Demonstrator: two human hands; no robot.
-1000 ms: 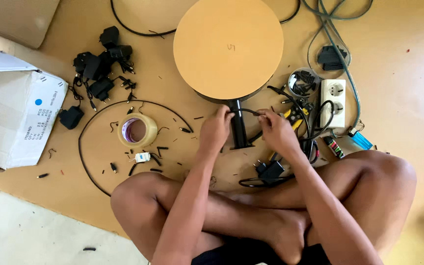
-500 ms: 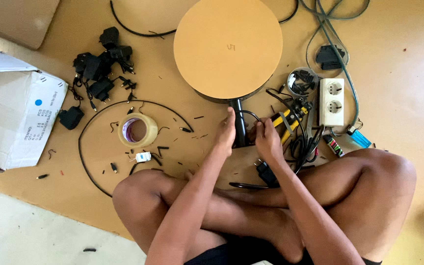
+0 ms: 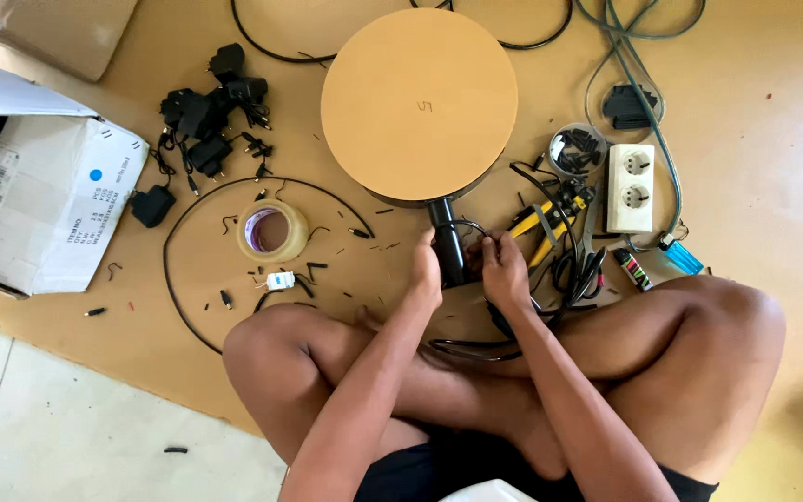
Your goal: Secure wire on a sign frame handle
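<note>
A person sits cross-legged on the floor [image 3: 792, 139], both hands close together over a black post [image 3: 448, 246] that sticks out from under a round tan disc [image 3: 418, 102]. The left hand [image 3: 425, 270] rests against the left side of the post, fingers curled toward it; whether its grip is closed on the post or only on the thin black wire [image 3: 462, 225] that loops over the post cannot be told. The right hand [image 3: 504, 270] sits just right of the post, its fingertips pinched at the same wire near the post's top; the grip looks closed on the wire. Just right of the hands lie yellow-handled pliers [image 3: 550, 223] among tangled black cords, with a white double socket [image 3: 631, 186] beyond them and a blue lighter [image 3: 680, 257] near the right knee. A small round dish [image 3: 576, 149] of dark bits sits above the pliers. Left of the hands, a tape roll [image 3: 272, 231] lies inside a wide loop of black cable [image 3: 171, 279], with a small white connector [image 3: 279, 280] just below it. Farther left stands an open white box [image 3: 48, 204], and a heap of black adapters [image 3: 206, 102] lies above the tape. Short wire scraps are scattered around.
</note>
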